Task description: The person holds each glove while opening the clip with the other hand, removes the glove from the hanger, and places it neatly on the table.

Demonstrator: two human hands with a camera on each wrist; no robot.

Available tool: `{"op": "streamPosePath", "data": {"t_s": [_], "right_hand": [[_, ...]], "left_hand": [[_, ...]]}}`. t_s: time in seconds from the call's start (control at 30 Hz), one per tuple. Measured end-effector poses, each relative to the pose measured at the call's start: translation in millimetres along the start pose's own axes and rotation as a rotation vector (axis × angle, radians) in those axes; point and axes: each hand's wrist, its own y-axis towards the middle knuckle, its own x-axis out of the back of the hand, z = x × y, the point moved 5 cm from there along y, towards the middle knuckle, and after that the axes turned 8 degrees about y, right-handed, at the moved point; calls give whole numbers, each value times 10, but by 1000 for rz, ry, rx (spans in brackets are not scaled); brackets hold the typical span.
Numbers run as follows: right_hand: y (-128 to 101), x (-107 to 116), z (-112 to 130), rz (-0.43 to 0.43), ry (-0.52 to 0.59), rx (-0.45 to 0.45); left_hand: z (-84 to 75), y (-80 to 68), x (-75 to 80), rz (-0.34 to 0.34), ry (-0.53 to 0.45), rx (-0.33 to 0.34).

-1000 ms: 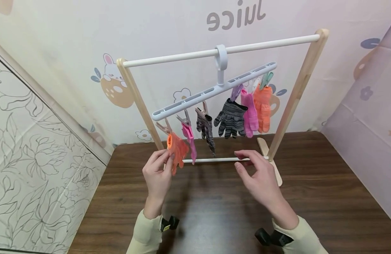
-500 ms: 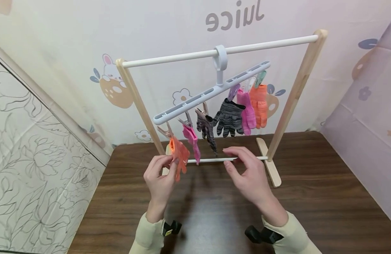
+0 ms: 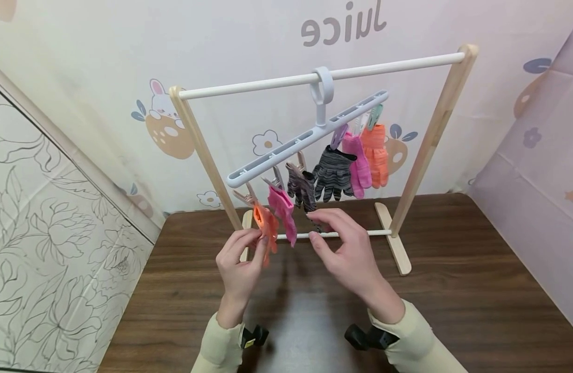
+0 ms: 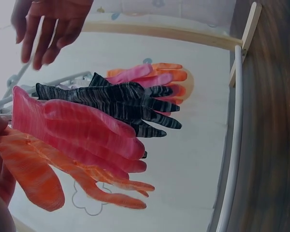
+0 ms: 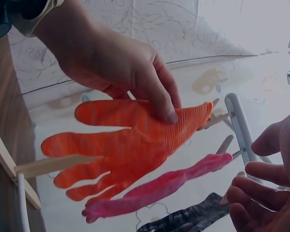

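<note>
Left hand (image 3: 239, 261) pinching the cuff end of the near orange glove (image 3: 264, 224), thumb and fingers closed on the knit just below its wooden peg (image 3: 243, 197). Right hand (image 3: 344, 248) grasping nothing, fingers loosely bent, close beside the striped glove (image 3: 301, 187) and the near pink glove (image 3: 282, 206).

Glove location: lowest clip of the tilted peg hanger (image 3: 309, 135), which hangs by its ring from the top rail (image 3: 323, 76) of the wooden drying rack (image 3: 430, 135) on the worktop (image 3: 454, 300).

Risks noted:
- Hanger already tipped down toward the left; a pull on the orange glove likely to swing it and slide the ring along the rail.
- Peg grip possibly slipping under a sideways tug, glove dropping to the worktop.
- Light rack liable to shift if tugged.

Containers: none in view. Hanger carrying six gloves, three at each end.
</note>
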Motion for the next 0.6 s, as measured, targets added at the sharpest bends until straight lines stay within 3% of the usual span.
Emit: {"op": "streamPosePath", "data": {"t_s": [0.27,0.6], "right_hand": [[97,-97,102,10,40,54],[176,-211,181,26,97,44]], "left_hand": [[-39,-24,-17,17,-17,-13],[-65,-35,-36,35,-41,-36]]}}
